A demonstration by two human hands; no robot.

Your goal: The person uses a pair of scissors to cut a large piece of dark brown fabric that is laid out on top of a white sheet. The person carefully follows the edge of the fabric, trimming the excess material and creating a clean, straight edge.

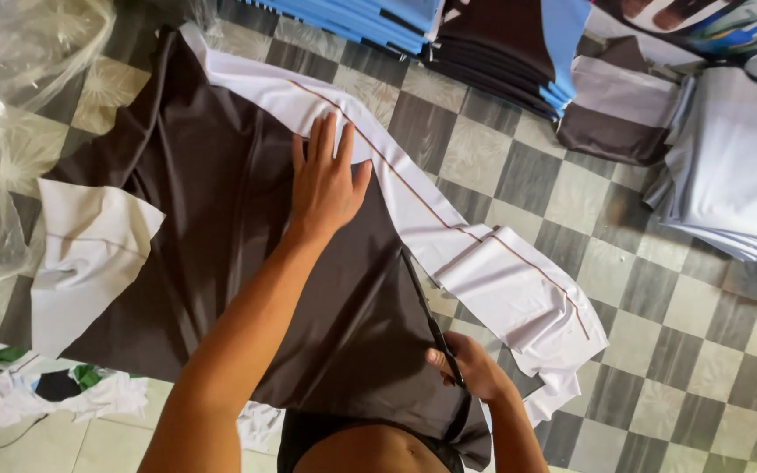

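The dark brown, smooth-fabric garment with white sleeves (221, 228) lies spread flat on the grey-and-cream checkered tile floor (659, 315), its body smoothed but not yet folded, so the work looks only begun. The left hand (326, 180) presses open-palmed, fingers splayed, at the far seam where brown meets white, while the right hand (466, 363) pinches the near right edge. Stacks of folded blue, dark and grey cloth (729, 166) sit far right.
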